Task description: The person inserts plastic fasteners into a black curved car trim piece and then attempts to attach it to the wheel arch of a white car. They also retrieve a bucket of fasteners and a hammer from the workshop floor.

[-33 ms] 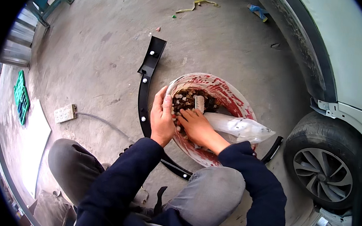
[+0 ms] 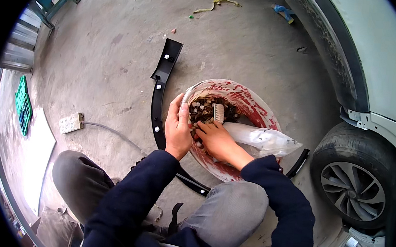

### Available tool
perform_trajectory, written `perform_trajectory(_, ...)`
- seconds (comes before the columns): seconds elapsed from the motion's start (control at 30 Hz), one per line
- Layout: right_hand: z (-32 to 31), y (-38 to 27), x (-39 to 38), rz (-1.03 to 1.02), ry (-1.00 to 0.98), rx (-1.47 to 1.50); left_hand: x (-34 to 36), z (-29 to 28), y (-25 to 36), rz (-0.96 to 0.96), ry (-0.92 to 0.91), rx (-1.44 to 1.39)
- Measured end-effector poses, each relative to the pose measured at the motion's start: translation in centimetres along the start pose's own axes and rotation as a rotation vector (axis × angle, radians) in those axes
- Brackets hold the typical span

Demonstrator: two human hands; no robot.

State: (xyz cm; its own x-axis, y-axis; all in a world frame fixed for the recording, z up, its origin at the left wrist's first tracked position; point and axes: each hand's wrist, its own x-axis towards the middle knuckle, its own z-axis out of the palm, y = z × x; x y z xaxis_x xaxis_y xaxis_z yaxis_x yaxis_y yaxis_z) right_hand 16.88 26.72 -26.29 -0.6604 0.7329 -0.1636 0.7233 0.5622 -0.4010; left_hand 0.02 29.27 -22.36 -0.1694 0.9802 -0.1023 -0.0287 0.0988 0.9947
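My left hand grips the near-left rim of a bucket with red paint smears inside, thumb along the edge. Inside lie several small dark, brownish and pale pieces, like fasteners. My right hand reaches among them, fingers slightly apart and bent, tips partly hidden; I see nothing held in it. A pale ridged brush-like piece sits just beyond it, and a white translucent plastic bag lies across the bucket's right side. A curved black trim strip with white clips lies on the floor around the bucket.
A pale car body and its wheel stand close at right. On the concrete floor are a power strip with a cable, a green case, a white sheet and yellow scrap. A stool stands upper left.
My right hand's fingertips have shifted very slightly among the small pieces. My left hand stays on the rim, and the bucket and bag look the same.
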Motion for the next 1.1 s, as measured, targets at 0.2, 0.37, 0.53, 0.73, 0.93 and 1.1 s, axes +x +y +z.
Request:
perform_trajectory(0.2,-1.5,1.9,3.3,0.264,0.189,0.135,0.1,-0.2,0.6,-0.01,0.016,0.035)
perform_trajectory(0.37,0.1,6.2,4.4,0.424,0.084,-0.1,0.1,-0.1,0.8,-0.015,-0.001,0.077)
perform_trajectory(0.53,0.4,5.8,4.9,0.424,0.082,-0.037,0.1,-0.2,0.2,-0.051,0.012,0.081)
perform_trajectory(0.73,1.2,5.6,5.6,0.369,0.119,-0.04,0.1,-0.2,0.1,-0.006,0.003,0.089)
perform_trajectory(0.93,1.2,6.1,5.3,0.361,0.176,0.034,0.1,0.2,1.0,-0.021,0.002,0.087)
perform_trajectory(1.1,-1.0,5.9,5.2,0.479,0.117,0.204,0.2,-0.2,0.4,-0.023,-0.008,0.009)
